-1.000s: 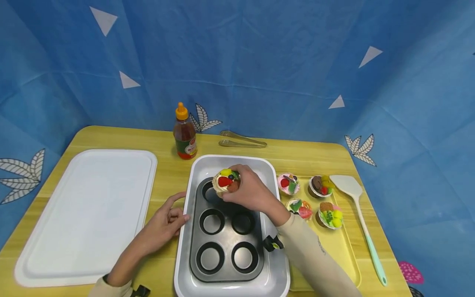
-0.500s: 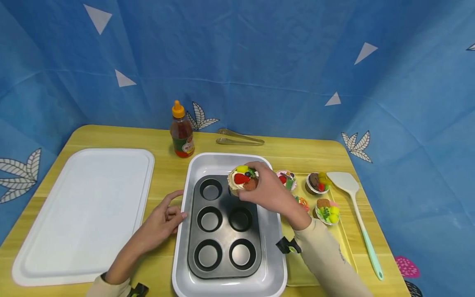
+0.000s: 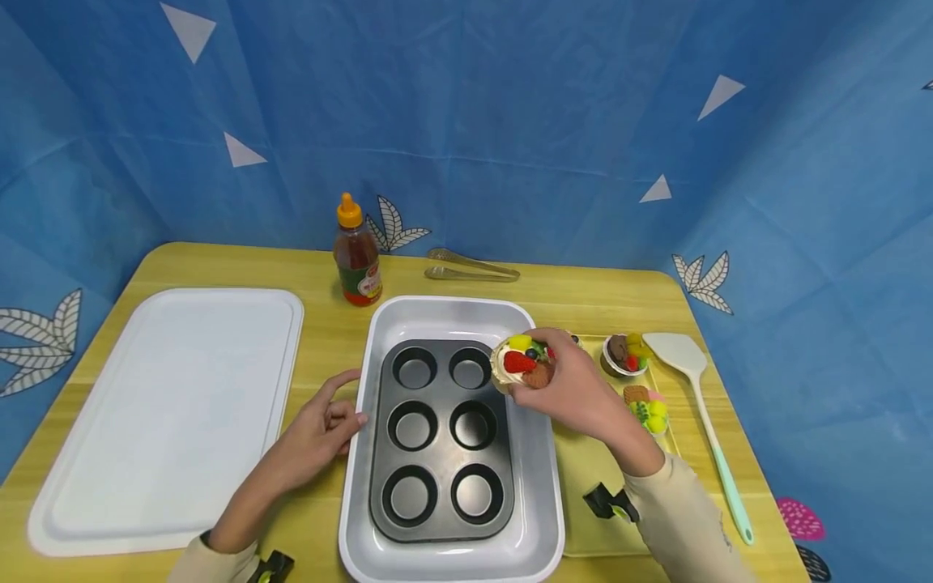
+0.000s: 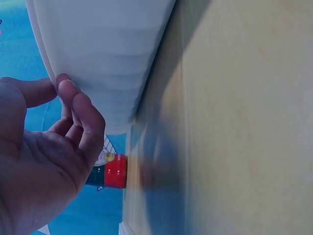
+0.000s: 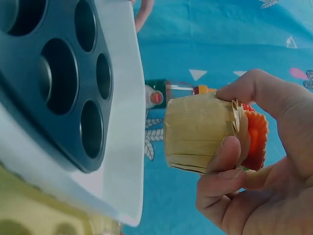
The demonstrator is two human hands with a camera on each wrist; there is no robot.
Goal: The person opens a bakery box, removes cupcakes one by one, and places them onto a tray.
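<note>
My right hand [image 3: 583, 397] grips a cupcake [image 3: 519, 362] over the right side of the white deep tray [image 3: 437, 317]. Strawberry, yellow fruit, a blueberry and a biscuit top its cream. The right wrist view shows its tan paper cup [image 5: 198, 129] pinched between thumb and fingers, tilted sideways in that view. Inside the tray lies a dark muffin pan [image 3: 442, 441], its round cups bare. My left hand [image 3: 321, 433] holds the tray's left rim; in the left wrist view the fingers [image 4: 88, 117] bend against that rim.
Cupcakes, one chocolate-topped [image 3: 622, 355] and one biscuit-topped [image 3: 647, 409], stand on a yellow tray [image 3: 598, 502], others partly hidden by my right hand. A spatula [image 3: 700, 397] lies right of them. Behind are a sauce bottle [image 3: 357, 263] and tongs [image 3: 470, 267]. A flat white tray [image 3: 175, 421] lies left.
My right hand has carried the cupcake rightward, from above the pan's far cups to the tray's right edge. The far-right cup now shows. My left hand stays at the rim.
</note>
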